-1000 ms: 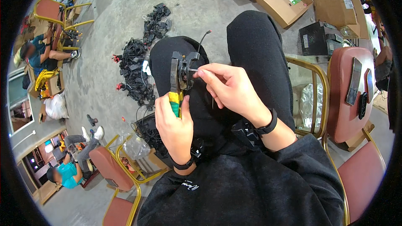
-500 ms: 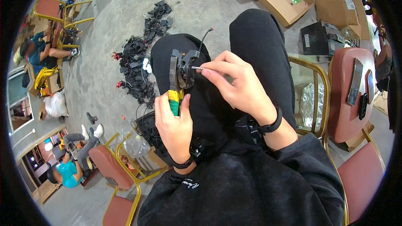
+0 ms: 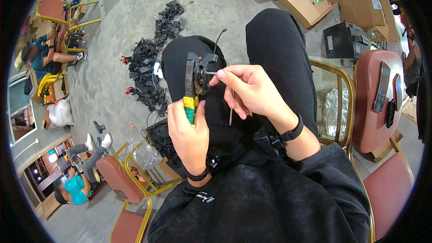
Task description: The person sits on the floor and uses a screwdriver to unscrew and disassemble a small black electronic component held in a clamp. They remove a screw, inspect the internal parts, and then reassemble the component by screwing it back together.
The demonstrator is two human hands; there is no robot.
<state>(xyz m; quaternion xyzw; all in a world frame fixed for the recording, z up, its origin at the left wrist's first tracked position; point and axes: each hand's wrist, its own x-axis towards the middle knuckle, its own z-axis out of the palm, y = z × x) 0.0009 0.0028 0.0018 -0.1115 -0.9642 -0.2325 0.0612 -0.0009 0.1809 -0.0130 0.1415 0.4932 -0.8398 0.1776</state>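
My left hand (image 3: pixel 189 135) is closed around the yellow-and-green handles (image 3: pixel 189 108) of a plier-like tool. Its dark metal head stands upright above my knee, against a black plastic part (image 3: pixel 204 74); how the two meet is hard to make out. From that part a thin black cable (image 3: pixel 219 40) with a reddish tip sticks up. My right hand (image 3: pixel 256 90) pinches, between thumb and forefinger, a thin metal rod that runs into the part's right side. A second slim metal shaft (image 3: pixel 231 113) points down from under the curled fingers of that hand; its upper end is hidden.
Black cable-and-plug bundles (image 3: pixel 146 74) lie on the floor left of my knees. To my right, a red chair (image 3: pixel 371 123) bears a phone and small dark items. Cardboard boxes (image 3: pixel 292 0) sit at the far right. Two people sit at the left.
My right hand has turned so its fingers curl beneath, and the second metal shaft now shows below them. The thumb has come closer to the black part. My left hand has barely shifted.
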